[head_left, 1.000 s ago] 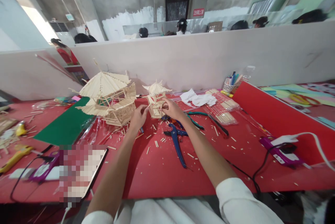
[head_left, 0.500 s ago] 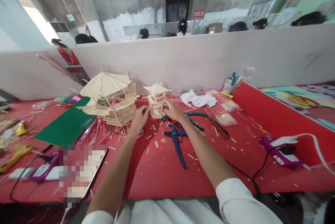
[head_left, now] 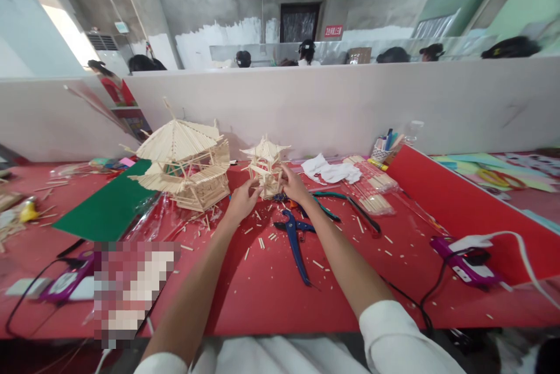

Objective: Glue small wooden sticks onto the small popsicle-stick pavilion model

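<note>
A small pavilion model made of thin wooden sticks stands upright on the red table. My left hand is closed on its lower left side, thumb and fingers at the posts. On the opposite side, the fingers of my right hand are bent against the model's right posts, and the fingertips are partly hidden. To the left stands a larger stick pavilion with a two-tiered roof. Blue-handled cutters lie just below my right hand, with teal-handled pliers behind the right forearm.
Stick offcuts litter the red table. A white cloth and bagged sticks lie right of the model. Green board lies left, a red board right. Purple power strips trail cables. A white partition stands behind.
The left hand has moved slightly right and in against the small pavilion. The right hand's fingers have shifted to the model's right side. The view has tilted slightly.
</note>
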`<state>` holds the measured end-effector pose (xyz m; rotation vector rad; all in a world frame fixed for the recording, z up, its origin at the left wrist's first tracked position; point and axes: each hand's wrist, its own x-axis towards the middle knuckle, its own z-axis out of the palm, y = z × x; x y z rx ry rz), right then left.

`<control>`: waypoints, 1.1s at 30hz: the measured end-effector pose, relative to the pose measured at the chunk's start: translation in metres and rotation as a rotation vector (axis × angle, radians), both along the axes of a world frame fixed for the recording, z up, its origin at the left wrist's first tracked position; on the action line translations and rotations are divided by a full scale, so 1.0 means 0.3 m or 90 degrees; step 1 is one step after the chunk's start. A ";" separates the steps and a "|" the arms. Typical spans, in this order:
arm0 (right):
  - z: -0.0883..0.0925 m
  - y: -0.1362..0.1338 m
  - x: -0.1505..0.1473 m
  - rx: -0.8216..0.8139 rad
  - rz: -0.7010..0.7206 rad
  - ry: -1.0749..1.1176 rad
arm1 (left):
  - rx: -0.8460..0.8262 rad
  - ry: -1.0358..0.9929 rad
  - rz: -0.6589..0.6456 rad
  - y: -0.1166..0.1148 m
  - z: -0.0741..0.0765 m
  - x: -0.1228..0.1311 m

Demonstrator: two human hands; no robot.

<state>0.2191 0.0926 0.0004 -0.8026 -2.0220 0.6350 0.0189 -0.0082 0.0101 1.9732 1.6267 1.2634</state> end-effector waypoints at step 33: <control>0.136 -0.089 0.041 -0.030 0.039 -0.012 | -0.082 0.045 -0.118 0.002 -0.034 -0.161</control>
